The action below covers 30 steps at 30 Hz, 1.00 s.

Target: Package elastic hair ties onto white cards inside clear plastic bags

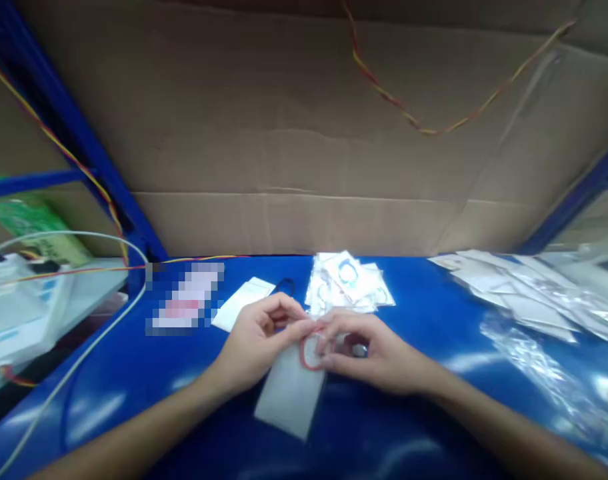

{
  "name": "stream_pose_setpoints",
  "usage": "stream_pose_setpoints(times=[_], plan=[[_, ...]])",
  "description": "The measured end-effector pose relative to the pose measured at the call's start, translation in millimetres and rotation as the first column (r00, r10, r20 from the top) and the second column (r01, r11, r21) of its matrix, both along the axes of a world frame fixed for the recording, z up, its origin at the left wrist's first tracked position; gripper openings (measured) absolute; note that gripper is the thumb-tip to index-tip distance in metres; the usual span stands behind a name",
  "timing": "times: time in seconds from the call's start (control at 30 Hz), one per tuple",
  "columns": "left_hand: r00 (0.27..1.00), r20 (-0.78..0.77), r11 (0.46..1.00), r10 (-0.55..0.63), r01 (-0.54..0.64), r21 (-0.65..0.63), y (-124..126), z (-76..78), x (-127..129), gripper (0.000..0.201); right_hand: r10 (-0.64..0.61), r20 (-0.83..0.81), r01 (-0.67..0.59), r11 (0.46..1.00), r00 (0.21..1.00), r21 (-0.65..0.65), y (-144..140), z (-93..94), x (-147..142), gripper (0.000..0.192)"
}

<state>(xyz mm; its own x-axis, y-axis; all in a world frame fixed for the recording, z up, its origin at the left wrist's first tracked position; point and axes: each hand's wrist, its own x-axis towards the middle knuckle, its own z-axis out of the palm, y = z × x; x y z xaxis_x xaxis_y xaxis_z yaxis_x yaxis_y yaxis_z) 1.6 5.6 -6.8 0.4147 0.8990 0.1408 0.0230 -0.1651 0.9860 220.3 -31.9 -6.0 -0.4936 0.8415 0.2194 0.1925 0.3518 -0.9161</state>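
- Soft overhead light is thrown; pale glare is mirrored on the glossy blue table [134, 373].
- Everything is slightly blurred.
- Edges are bowed by wide-angle distortion.

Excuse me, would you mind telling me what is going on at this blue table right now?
A person works with both bare hands at a blue table. The left hand and right hand together pinch a small red ring at the open end of a clear flat bag lying on the table. Just beyond the hands sits a pile of filled packets, and more empty-looking bags are spread out to the right.
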Motion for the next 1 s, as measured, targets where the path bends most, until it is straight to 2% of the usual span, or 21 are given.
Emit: stream_pose_setpoints(times=[0.1,0.17,0.23,0.37,0.57,0.73,0.83,1.0], plan=[[0.999,0.016,0.999,0.038,-0.039,0.036,2.2,1.6,-1.0,0.022,-0.120,-0.095,0.115,0.992,0.988,-0.054,2.0,-4.6,0.6,0.029],[0.998,0.035,0.997,0.058,-0.060,0.053,2.6,1.9,-1.1,0.022,-0.153,-0.142,0.143,0.987,0.978,-0.076,3.6,-6.5,1.5,0.038],[0.998,0.040,0.998,0.048,-0.050,0.048,1.8,1.5,-0.8,0.022,-0.144,-0.129,0.136,0.988,0.981,-0.069,4.2,-6.0,2.4,0.034],[0.999,0.031,0.998,0.027,-0.029,0.051,-0.4,-0.9,0.1,0.019,-0.103,-0.045,0.101,0.994,0.994,-0.048,1.8,-1.6,3.0,0.020],[0.995,0.078,0.997,0.063,-0.065,0.030,-0.6,-6.5,0.1,0.018,0.072,0.014,-0.070,0.991,0.997,-0.114,-2.7,-1.1,2.5,0.033],[0.996,0.081,1.000,0.029,-0.030,0.005,-2.4,-10.1,1.4,0.019,0.131,0.041,-0.130,0.991,0.990,-0.037,-1.1,-3.8,-0.2,0.033],[0.996,0.089,1.000,0.008,-0.006,-0.025,-4.2,-9.1,2.4,0.020,0.073,0.036,-0.074,0.997,0.997,0.012,0.8,-4.3,-0.8,0.021],[0.996,0.076,0.998,0.038,-0.034,-0.046,-4.1,-4.2,1.9,0.026,-0.135,-0.018,0.134,0.990,0.991,-0.035,0.8,-4.7,0.5,0.026]])
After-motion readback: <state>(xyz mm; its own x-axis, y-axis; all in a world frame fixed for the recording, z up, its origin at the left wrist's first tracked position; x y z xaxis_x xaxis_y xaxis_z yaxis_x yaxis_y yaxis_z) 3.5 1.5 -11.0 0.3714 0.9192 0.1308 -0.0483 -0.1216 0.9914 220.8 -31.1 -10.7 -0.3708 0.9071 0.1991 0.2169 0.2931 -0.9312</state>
